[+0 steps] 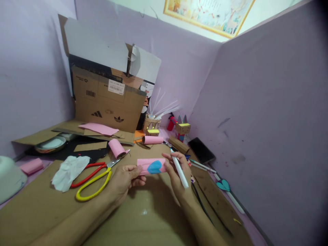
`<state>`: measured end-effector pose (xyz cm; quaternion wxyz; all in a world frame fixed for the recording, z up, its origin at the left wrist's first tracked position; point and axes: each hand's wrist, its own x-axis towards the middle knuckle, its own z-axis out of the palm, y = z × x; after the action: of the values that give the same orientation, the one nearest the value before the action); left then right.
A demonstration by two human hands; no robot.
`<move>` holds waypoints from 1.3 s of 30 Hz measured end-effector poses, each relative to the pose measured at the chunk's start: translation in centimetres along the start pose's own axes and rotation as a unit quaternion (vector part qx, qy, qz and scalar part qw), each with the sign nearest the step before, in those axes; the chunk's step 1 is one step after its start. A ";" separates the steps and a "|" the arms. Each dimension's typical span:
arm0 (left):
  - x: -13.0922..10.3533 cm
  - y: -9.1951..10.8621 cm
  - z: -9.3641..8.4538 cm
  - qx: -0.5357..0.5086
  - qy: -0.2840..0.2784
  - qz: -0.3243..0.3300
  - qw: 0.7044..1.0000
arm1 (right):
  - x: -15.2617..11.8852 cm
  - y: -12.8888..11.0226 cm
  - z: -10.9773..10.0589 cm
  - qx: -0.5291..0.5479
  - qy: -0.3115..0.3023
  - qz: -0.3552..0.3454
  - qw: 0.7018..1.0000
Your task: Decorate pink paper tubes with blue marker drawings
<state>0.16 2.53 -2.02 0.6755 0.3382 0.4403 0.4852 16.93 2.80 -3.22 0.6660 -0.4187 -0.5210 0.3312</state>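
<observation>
A pink paper tube point(142, 165) with a blue heart point(154, 167) on its side is held level between both hands above the cardboard sheet point(143, 218). My left hand point(127, 178) pinches the tube's left end between thumb and fingers. At the right end, the thumb of my right hand point(178, 174) presses on the tube. A white marker point(180, 171) also rests in my right hand, its blue tip pointing up and away. Scissors point(96, 176) with one red and one yellow handle lie to the left of my left hand.
Crumpled white tissue point(70, 172) lies left of the scissors. More pink tubes point(117, 148) lie behind them. A cardboard box point(107, 102) stands at the back left. A black phone point(201, 150) and a teal heart point(223, 185) are on the right, beside the wall.
</observation>
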 end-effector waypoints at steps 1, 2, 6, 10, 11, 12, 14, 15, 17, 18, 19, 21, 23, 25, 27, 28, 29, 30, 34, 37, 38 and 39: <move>0.1 -0.1 -0.1 0.000 0.001 -0.001 1.000 | 0.1 0.0 -0.1 -0.003 -0.002 0.002 1.000; 0.1 -0.2 -0.1 -0.001 0.002 -0.002 1.000 | 0.1 0.0 -0.1 -0.006 -0.003 0.003 1.000; 0.3 -0.6 -0.2 -0.015 0.022 0.012 1.000 | 0.0 0.0 0.2 0.005 0.020 0.009 1.000; 0.6 -0.7 -0.1 -0.053 0.027 0.013 0.998 | 0.4 0.3 0.3 0.102 0.049 0.020 0.993; 0.6 -0.7 -0.1 -0.063 0.022 0.003 0.998 | 0.6 0.3 0.3 0.145 0.037 0.038 0.988; 0.6 -0.8 0.0 -0.072 0.017 -0.009 0.997 | 0.7 0.3 0.3 0.185 0.018 0.063 0.981; 0.4 -1.0 0.2 -0.075 0.003 -0.039 0.996 | 0.8 0.2 0.3 0.247 -0.023 0.118 0.962; 0.3 -1.1 0.3 -0.069 -0.007 -0.056 0.996 | 0.9 0.2 0.3 0.264 -0.036 0.138 0.954; 0.0 -1.3 0.5 -0.045 -0.037 -0.086 0.995 | 1.0 0.1 0.1 0.272 -0.037 0.152 0.949; -0.2 -1.4 0.5 -0.026 -0.052 -0.094 0.994 | 1.1 0.2 0.1 0.265 -0.034 0.148 0.952; -0.3 -1.5 0.6 -0.003 -0.062 -0.097 0.993 | 1.1 0.2 0.0 0.254 -0.031 0.141 0.956; -0.4 -1.7 0.6 0.061 -0.058 -0.078 0.993 | 1.2 0.3 -0.2 0.227 -0.030 0.127 0.965; -0.3 -1.8 0.6 0.154 -0.019 -0.029 0.988 | 1.3 0.5 -0.4 0.199 -0.043 0.112 0.973; 0.0 -1.9 0.3 0.266 0.024 0.043 0.963 | 1.4 0.6 -0.6 0.172 -0.061 0.092 0.979; 0.3 -1.8 0.0 0.384 0.031 0.103 0.917 | 1.5 0.6 -0.8 0.150 -0.079 0.070 0.983; 0.4 -1.7 -0.2 0.444 0.029 0.117 0.888 | 1.5 0.5 -0.9 0.146 -0.084 0.063 0.984; 0.4 -1.5 -0.3 0.502 0.032 0.125 0.855 | 1.5 0.5 -0.9 0.143 -0.089 0.059 0.984; 0.4 -1.3 -0.4 0.550 0.042 0.127 0.825 | 1.5 0.4 -1.0 0.140 -0.095 0.057 0.984; -0.1 -0.9 -0.2 0.569 0.048 0.158 0.805 | 1.1 -0.1 -0.8 0.120 -0.134 0.062 0.982; -0.4 -1.1 0.2 0.541 -0.004 0.167 0.824 | 0.5 -0.6 -0.4 0.108 -0.165 0.081 0.977; -0.4 -1.3 0.3 0.542 -0.006 0.160 0.825 | 0.3 -0.7 -0.2 0.105 -0.176 0.090 0.975; -0.4 -1.5 0.4 0.539 -0.006 0.153 0.828 | 0.1 -0.8 -0.1 0.106 -0.188 0.098 0.971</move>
<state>1.00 1.74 -3.07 0.3056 0.7147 0.5704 0.2653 17.08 2.50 -2.42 0.5609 -0.3248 -0.5552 0.5212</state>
